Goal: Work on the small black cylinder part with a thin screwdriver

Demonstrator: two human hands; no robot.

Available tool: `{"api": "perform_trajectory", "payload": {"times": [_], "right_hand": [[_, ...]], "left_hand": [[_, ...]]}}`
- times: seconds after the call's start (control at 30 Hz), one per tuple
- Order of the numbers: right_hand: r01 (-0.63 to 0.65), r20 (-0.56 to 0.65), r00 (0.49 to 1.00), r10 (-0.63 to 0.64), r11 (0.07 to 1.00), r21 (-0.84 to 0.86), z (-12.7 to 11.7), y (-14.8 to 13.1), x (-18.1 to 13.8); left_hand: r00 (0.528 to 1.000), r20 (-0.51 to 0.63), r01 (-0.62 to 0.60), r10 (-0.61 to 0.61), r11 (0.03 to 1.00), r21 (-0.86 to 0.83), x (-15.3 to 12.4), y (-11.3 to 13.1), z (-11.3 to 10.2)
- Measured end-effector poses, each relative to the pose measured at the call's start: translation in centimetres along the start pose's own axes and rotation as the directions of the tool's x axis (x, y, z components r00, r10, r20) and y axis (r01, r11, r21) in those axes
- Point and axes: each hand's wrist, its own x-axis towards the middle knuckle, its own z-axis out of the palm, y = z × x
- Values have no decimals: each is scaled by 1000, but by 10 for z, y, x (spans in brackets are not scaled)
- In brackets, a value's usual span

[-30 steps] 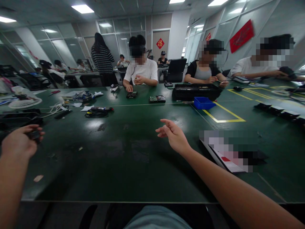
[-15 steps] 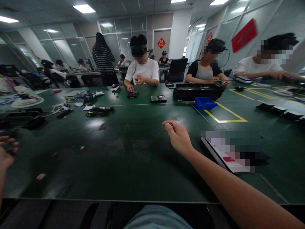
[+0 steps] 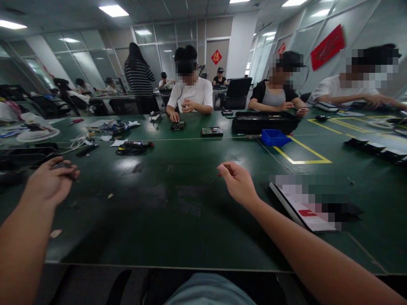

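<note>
This looks like an electronics workroom fitted into an office: a glossy dark-green tabletop (image 3: 143, 237), marked with straight yellow lines (image 3: 313, 162), carries a flat dark box-shaped unit with a green circuit board (image 3: 210, 131), a coiled black cable (image 3: 129, 149) and a small blue plastic bin (image 3: 275, 138). Seated people (image 3: 194, 95) work along its far side, and beyond them stand a high-backed black office chair (image 3: 239, 92) and metal-framed glass partitions (image 3: 164, 33), under bright rectangular ceiling lights (image 3: 113, 10)
</note>
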Motion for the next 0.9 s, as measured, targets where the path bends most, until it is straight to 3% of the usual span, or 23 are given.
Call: {"api": "perform_trajectory", "payload": {"times": [0.07, 0.17, 0.27, 0.4, 0.5, 0.63, 0.9], "right_hand": [[-7, -2, 1000, 7, 1000, 19, 0, 0, -1], [-15, 0, 1000, 15, 999, 44, 0, 0, -2], [-35, -8, 999, 36, 997, 62, -1, -1, -2], [-62, -24, 998, 64, 996, 63, -1, -1, -3], [-57, -32, 998, 58, 997, 48, 0, -1, -3], [-48, -19, 999, 50, 997, 66, 0, -1, -4], [-15, -20, 1000, 16, 997, 77, 3, 3, -6]], "left_hand": [[993, 108, 71, -57, 989, -128, -22, 10, 35], [939, 341, 88, -41, 988, -125, -56, 19, 83], [825, 562, 100, -64, 994, -33, -87, 22, 122], [661, 748, -95, 48, 995, 20, -121, 19, 166], [574, 814, -209, 90, 977, 40, -142, 12, 195], [536, 839, -233, 98, 972, 35, -167, -5, 222], [472, 853, -542, 221, 836, 83, -193, -39, 234]]}}
